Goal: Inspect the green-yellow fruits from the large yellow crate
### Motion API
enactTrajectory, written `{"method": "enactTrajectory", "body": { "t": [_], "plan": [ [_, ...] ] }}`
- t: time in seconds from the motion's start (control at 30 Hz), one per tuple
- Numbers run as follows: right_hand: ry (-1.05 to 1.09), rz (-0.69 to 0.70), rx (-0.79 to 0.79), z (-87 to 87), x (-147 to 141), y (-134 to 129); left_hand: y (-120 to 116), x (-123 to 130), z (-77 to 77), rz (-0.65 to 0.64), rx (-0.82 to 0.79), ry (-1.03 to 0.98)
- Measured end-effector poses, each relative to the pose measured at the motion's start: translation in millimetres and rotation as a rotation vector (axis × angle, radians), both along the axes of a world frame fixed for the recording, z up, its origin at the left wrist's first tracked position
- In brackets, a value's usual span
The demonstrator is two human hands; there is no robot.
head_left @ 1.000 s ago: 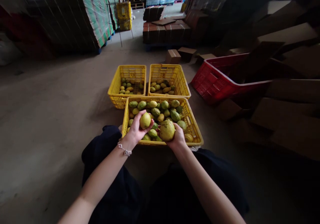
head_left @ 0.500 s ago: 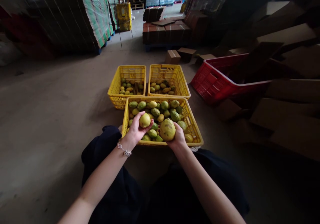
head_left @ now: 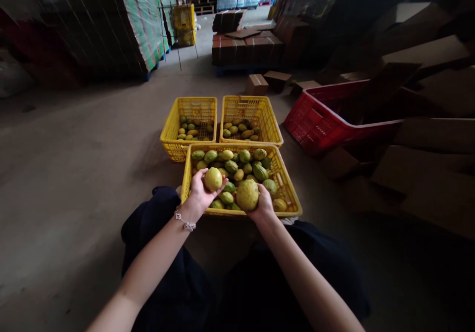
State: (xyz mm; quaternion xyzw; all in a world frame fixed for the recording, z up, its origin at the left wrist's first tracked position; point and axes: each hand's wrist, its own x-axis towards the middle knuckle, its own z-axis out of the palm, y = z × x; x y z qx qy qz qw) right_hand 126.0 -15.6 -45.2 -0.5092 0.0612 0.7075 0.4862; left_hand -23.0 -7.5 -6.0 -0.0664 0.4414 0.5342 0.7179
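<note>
My left hand, with a bracelet at its wrist, cups a smooth yellow-green fruit from below. A larger yellow-green fruit with a mottled skin is in my right hand, whose fingers curl round its right side. Both hands are above the near part of a yellow plastic crate. That crate holds many oval green and yellow fruits, some partly hidden by my hands.
Behind the near crate stand a left yellow crate and a right yellow crate, each with fruit at the bottom. A red crate with cardboard in it is at right. Cardboard boxes and stacked bundles lie farther back.
The fruit in my right hand has turned, so its dark blotches no longer face me. The fruit in my left hand has shifted slightly left and down. The crates stay put.
</note>
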Motion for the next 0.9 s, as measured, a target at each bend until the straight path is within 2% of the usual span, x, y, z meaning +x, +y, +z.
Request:
{"method": "enactTrajectory", "body": {
  "t": [0.1, 0.23, 0.4, 0.53, 0.63, 0.77, 0.9],
  "plan": [
    [0.038, 0.011, 0.025, -0.5, -1, 0, -1, 0, 4.4, -0.064, 0.034, -0.010],
    [0.003, -0.055, 0.083, 2.4, 0, -2, -3, -2, 9.6, -0.100, 0.053, 0.040],
    [0.066, -0.056, 0.094, 2.0, 4, -1, -3, -2, 4.7, 0.006, 0.051, 0.011],
    [0.108, -0.012, 0.129, 3.8, 3, 0, -1, 0, -1.4, 0.096, 0.184, -0.034],
    [0.116, 0.021, 0.234, 11.6, 3, -1, -1, 0, -1.3, 0.086, 0.272, -0.023],
    [0.204, 0.054, 0.424, 22.5, 8, -3, -2, 1, 3.0, 0.016, 0.292, 0.002],
    [0.244, -0.005, 0.569, 25.0, 9, -3, -3, 4, 6.2, 0.053, 0.294, -0.034]
  ]
}}
